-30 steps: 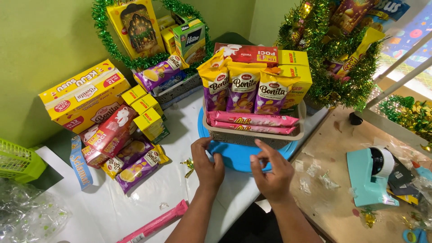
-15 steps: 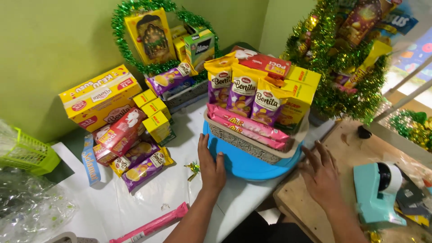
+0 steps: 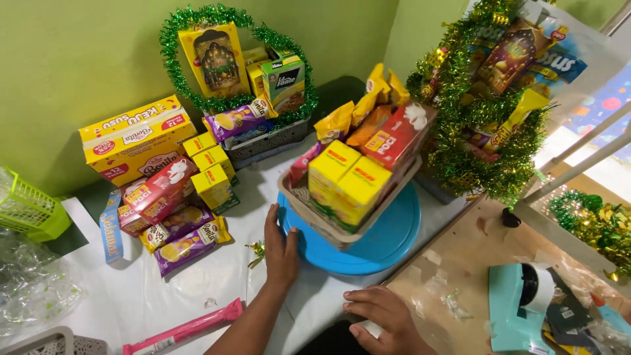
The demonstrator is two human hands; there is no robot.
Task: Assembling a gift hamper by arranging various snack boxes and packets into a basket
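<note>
Single head-worn view, looking steeply down and forward from close above a white table [image 3: 131,302]. Faces a green wall [image 3: 79,59] at the far edge. Left hand [image 3: 281,248] and right hand [image 3: 381,319] enter from the bottom edge, near the lens.

You've got a plain green wall [image 3: 79,59] meeting in a corner behind a white table [image 3: 131,296], a bare wooden board [image 3: 460,263] just right of it, and daylight coming through a window [image 3: 611,98] at far right.
</note>
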